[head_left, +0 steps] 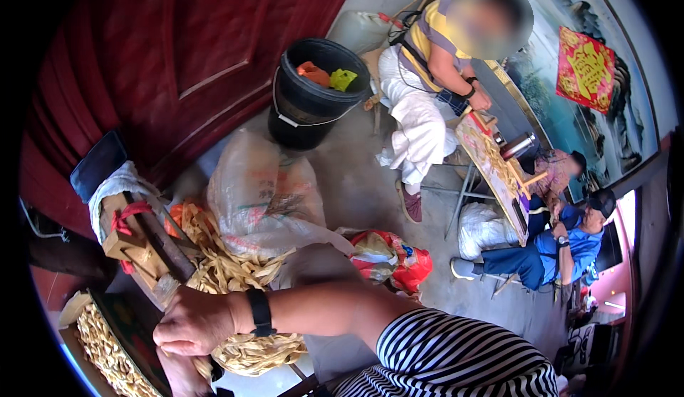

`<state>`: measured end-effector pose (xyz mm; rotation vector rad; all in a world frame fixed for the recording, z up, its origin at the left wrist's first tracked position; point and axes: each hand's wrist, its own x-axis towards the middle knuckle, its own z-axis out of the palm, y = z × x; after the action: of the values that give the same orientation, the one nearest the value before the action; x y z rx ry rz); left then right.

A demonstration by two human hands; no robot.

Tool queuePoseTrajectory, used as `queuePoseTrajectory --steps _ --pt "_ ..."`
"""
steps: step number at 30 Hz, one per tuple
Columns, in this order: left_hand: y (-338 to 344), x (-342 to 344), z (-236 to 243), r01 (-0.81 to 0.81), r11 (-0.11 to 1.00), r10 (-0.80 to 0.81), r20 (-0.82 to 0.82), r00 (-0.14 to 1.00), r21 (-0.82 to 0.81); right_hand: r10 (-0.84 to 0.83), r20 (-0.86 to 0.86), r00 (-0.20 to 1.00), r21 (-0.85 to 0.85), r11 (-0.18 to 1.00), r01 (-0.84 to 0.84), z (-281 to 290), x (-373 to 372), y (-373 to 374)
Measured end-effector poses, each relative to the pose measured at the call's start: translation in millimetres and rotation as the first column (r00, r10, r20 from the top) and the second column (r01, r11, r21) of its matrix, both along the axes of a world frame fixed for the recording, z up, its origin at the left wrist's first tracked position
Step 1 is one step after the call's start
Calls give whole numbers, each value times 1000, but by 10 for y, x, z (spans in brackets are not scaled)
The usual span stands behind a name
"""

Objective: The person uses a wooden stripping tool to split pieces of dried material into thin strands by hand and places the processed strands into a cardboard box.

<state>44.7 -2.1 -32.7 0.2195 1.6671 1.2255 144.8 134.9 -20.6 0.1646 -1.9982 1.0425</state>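
Note:
My right hand [192, 320], with a black watch, is closed beside a wooden block tool [139, 251] tied with red cloth; what it grips is hidden. My left hand [177, 367] is just below it, mostly hidden, with a pale dried strip near its fingers. Long pale dried strips [256, 351] lie in a heap beneath my right arm, with more strips higher up beside the tool. A box of small pale cut pieces [103, 340] stands at the lower left of both hands.
A translucent sack [260, 176], red bag [399, 269] and black bucket [306, 119] stand on the floor [356, 190]. One person [442, 55] sits at a small work table [470, 140]; two others [570, 244] sit beyond it. A red door [157, 55] borders the left.

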Motion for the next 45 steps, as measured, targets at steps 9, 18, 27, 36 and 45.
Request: queuePoseTrajectory --steps 9,18,27,36,45 --pt "-103 -58 778 532 828 -315 -639 702 177 -59 312 948 -225 965 134 138 -73 61" --pt "72 -402 660 764 644 -25 -997 72 39 830 -101 549 -983 -167 71 -3 102 -53" --pt "17 -173 506 469 874 -118 -880 459 128 264 447 855 -672 730 126 245 153 -62" --pt "-99 -219 427 558 825 -261 -817 515 89 -47 602 797 1 998 59 16 78 -149" --pt "-167 -399 680 35 847 169 -331 929 530 819 88 567 -996 87 30 154 170 -16"
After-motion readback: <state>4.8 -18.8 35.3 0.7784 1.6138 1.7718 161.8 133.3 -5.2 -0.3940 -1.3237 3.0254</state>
